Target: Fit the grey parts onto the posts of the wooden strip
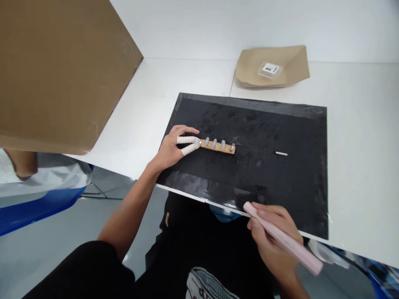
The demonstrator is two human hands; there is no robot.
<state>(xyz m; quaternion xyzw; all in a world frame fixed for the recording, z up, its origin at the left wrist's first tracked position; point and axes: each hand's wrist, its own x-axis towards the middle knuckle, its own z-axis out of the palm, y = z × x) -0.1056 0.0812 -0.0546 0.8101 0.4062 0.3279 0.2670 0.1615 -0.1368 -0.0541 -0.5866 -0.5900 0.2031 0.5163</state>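
Observation:
My left hand [172, 145] is at the left end of a narrow, wood-coloured strip [218, 146]. Its thumb and a finger, both in white wraps, are pinched together on that end and partly cover it. Several small grey, tube-like pieces [223, 144] stand in a row along the strip, which lies on a black mat [199, 174]. In my right hand [277, 236] is a pale pink, straight-sided stick [289, 245], gripped between thumb and fingers in front of the mat's near edge. What kind of tool the stick is, I cannot make out.
A small, thin pale bar [281, 153] lies on the mat's right part. Behind the mat, a brown paper tray [249, 68] holds a clear plastic case with a white label [270, 69]. A large brown board [62, 74] rises at the left of the white table [358, 145].

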